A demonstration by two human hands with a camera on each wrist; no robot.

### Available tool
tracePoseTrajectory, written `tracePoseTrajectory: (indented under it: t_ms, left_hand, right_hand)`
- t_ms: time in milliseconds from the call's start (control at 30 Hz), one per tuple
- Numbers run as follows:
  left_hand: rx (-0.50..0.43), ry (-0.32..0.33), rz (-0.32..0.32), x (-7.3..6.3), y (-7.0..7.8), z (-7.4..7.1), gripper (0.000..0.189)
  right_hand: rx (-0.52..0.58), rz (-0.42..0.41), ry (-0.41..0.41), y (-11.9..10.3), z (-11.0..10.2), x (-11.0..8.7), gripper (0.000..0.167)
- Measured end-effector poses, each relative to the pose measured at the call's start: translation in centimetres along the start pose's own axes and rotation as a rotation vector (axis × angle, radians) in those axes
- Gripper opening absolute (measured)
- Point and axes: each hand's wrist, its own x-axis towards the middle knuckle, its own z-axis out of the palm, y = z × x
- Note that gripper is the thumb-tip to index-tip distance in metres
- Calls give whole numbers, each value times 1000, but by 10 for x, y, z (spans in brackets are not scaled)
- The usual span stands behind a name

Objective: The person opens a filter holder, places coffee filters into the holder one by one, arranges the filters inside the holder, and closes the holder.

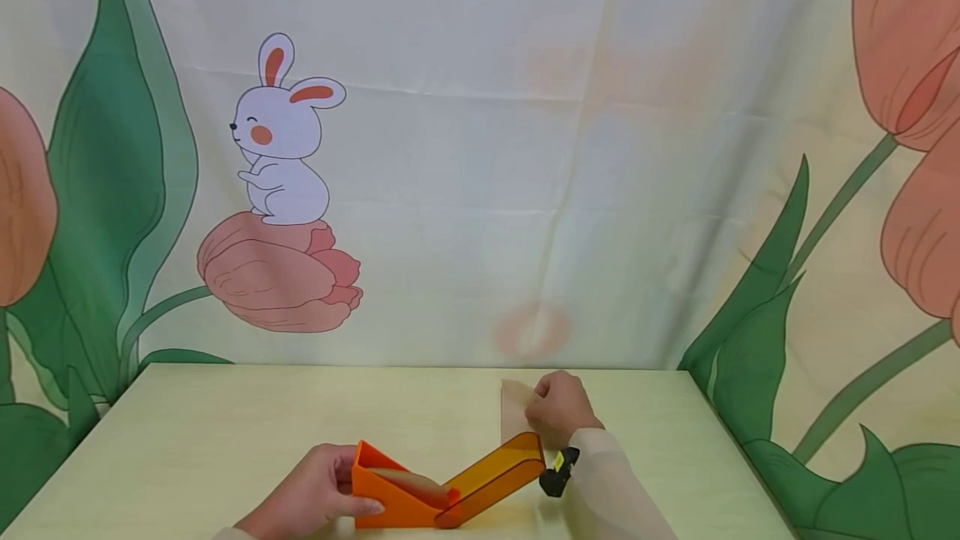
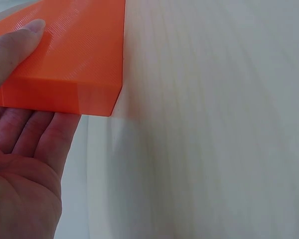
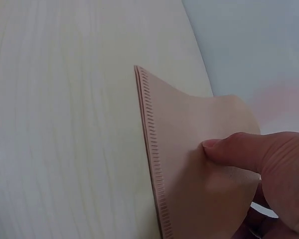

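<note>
At the front of the table my left hand (image 1: 318, 486) grips the closed end of an orange coffee filter holder (image 1: 401, 513), thumb on its near side and fingers behind. The holder's see-through amber lid (image 1: 491, 477) is swung out to the right. Brown paper (image 1: 408, 482) shows inside the holder. Farther back, right of centre, my right hand (image 1: 564, 407) pinches a brown paper coffee filter (image 3: 189, 129) between thumb and fingers. The filter's crimped edge faces left in the right wrist view, where two or more layers show. Some of the right fingers are hidden behind the paper.
The pale wooden table (image 1: 247, 415) ends at a hanging cloth (image 1: 450, 232) printed with a rabbit and tulips. A black wrist camera with a yellow label (image 1: 557, 472) sits on the right wrist, close to the lid's raised end.
</note>
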Motion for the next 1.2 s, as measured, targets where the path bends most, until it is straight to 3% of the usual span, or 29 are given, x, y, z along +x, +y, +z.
tracePoseTrajectory:
  t_ms: [167,367,567,833,1200]
  left_hand:
    - [2,-3,1,1,-1,0,49]
    - [2,-3,-5,1,-1,0,50]
    - [-9,-7,-10,0,-1,0,49]
    - [-15,-5,-28,-2,1,1,49]
    - [-29,-11,-9,-2,1,1,49]
  right_hand:
    - [78,0,-14,-7,-7,-11,21]
    - [41,-49,1,6,-15,20,41]
    - [48,-58,-30,9,-25,35,15]
    - [143,-104,-87,-5,-37,22,15]
    - [108,-212,-116,-33,-53,-1,14]
